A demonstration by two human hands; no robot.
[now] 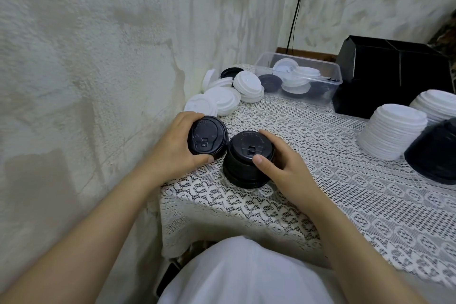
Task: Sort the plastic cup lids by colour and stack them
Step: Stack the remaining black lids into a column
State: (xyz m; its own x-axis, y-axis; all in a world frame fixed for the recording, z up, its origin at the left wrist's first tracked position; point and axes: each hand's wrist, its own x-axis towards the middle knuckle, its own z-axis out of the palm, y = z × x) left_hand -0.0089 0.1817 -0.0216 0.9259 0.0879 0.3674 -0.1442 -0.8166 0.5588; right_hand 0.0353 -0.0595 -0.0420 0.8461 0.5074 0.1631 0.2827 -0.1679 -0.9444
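A table (pixel 345 192) draped in white lace cloth stands against a rough pale wall. At its far right sits a black angular cardboard box (pixel 385 74), and beside it a clear rectangular plastic tub (pixel 332 82) holding mixed white and black lids. Near the right edge two tall stacks of white plastic cup lids (pixel 392 133) stand touching each other, with a tall stack of black lids (pixel 434 153) just in front of them. By the wall lies a loose heap of white lids (pixel 227 91) with a black one at its back. Near the front corner stands a shorter stack of black plastic cup lids (pixel 243 168). The right grip (pixel 286 168) is curled round it, thumb on the top lid's rim, fingers behind. The left grip (pixel 172 148) clasps a few nested black lids (pixel 208 139), tilted, just beside that stack, thumb beneath and fingers over the far edge.
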